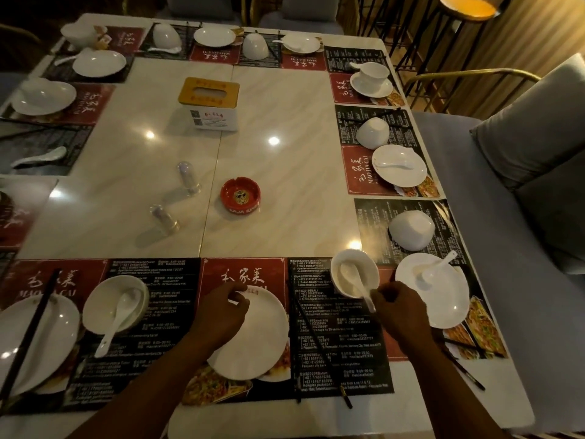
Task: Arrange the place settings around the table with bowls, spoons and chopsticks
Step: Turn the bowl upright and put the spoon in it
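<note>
Head view: left grip holds plate, right grip pinches spoon; ashtray reads SAJA KING.

One view only, head cam. It sits above the near edge of the counter, facing forward and steeply down across it. Wide-angle lens: counter edges bow and the whole top fits, with the far edge near the frame top. Forearms enter from the bottom. Left hand and right hand are low centre, close to the lens. Near settings look large, far ones small. The right side takes in a sofa, with a stool in the top corner.
</note>
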Demonstrator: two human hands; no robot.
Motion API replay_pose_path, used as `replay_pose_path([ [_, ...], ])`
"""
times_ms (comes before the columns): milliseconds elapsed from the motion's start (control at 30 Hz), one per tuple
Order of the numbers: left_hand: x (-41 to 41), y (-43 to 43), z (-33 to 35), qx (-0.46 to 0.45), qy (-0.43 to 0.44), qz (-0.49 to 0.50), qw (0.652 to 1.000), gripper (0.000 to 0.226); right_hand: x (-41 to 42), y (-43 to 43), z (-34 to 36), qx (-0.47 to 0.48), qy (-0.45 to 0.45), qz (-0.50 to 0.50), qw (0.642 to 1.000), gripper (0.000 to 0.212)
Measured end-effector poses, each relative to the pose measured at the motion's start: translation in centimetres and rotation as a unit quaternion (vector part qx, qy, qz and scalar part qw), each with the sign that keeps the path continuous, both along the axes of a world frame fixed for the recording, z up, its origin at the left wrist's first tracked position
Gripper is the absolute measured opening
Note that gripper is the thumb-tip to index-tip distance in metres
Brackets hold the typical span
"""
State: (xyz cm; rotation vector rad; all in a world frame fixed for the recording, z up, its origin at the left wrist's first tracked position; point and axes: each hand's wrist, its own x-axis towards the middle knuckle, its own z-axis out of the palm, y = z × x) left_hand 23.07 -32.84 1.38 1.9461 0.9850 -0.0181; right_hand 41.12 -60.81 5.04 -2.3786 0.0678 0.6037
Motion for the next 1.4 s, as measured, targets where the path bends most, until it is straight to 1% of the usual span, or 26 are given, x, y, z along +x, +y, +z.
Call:
replay_pose_path([
  [33,-0.4,0.3,-0.1,0.008,0.004,0.009,1.000,0.023,-0.4,0.4,0.4,-0.027,-0.067,0.024,0.997,0.009],
  [67,-0.8,0.6,-0.1,0.028,0.006,0.016,0.999,0.023,-1.0,1.1,1.1,-0.032,-0.122,0.048,0.991,0.008],
  [100,-1.4,1.0,-0.3,0.049,0.012,0.021,0.999,0.023,-1.8,2.1,1.7,-0.020,-0.149,0.078,0.985,0.006],
  [167,-2.6,1.8,-0.5,0.083,0.029,0.032,0.996,0.022,-4.0,4.5,2.0,-0.007,-0.147,0.176,0.973,0.003],
  [233,-4.0,2.5,-1.0,0.111,0.048,0.036,0.992,0.019,-6.3,6.9,0.7,-0.019,-0.098,0.256,0.961,0.003],
  [267,-4.8,2.9,-1.4,0.118,0.050,0.029,0.991,0.019,-7.3,7.8,-0.3,-0.028,-0.072,0.271,0.960,0.002],
  [333,-5.7,3.4,-2.1,0.119,0.043,0.010,0.992,0.027,-9.3,9.3,-2.2,-0.045,-0.033,0.267,0.962,0.007],
  [433,-5.8,3.1,-2.1,0.085,0.038,0.009,0.996,0.035,-11.6,10.5,-4.2,-0.057,-0.015,0.254,0.965,0.018],
  [533,-6.0,3.1,-2.5,0.080,0.046,0.009,0.996,0.031,-12.6,11.1,-5.1,-0.069,-0.012,0.241,0.968,0.023],
  [633,-7.1,3.2,-3.0,0.056,0.051,0.012,0.997,0.034,-13.3,11.0,-5.7,-0.083,-0.026,0.244,0.966,0.039],
  [733,-7.7,2.9,-3.0,0.045,0.030,0.002,0.999,0.039,-13.9,10.7,-6.3,-0.061,-0.036,0.220,0.973,0.053],
  [800,-8.1,2.8,-3.3,0.036,0.015,-0.001,0.999,0.042,-14.2,10.5,-6.6,-0.065,-0.037,0.210,0.975,0.057],
  [933,-8.6,2.9,-3.8,0.027,0.017,-0.011,0.999,0.044,-14.7,10.2,-6.9,-0.087,-0.032,0.206,0.974,0.062],
  [1067,-8.8,3.1,-4.0,0.022,0.016,-0.016,0.999,0.046,-15.2,10.0,-6.9,-0.089,-0.004,0.191,0.978,0.055],
  [1267,-8.9,3.5,-4.2,0.008,0.013,-0.024,1.000,0.045,-15.4,10.1,-6.9,-0.084,-0.011,0.180,0.980,0.051],
  [1333,-8.9,3.5,-4.0,0.006,0.014,-0.031,0.999,0.046,-15.3,9.9,-6.7,-0.078,-0.025,0.178,0.981,0.039],
  [1400,-8.9,3.6,-3.7,0.009,0.019,-0.037,0.999,0.045,-14.8,9.5,-6.2,-0.092,-0.067,0.160,0.981,0.019],
])
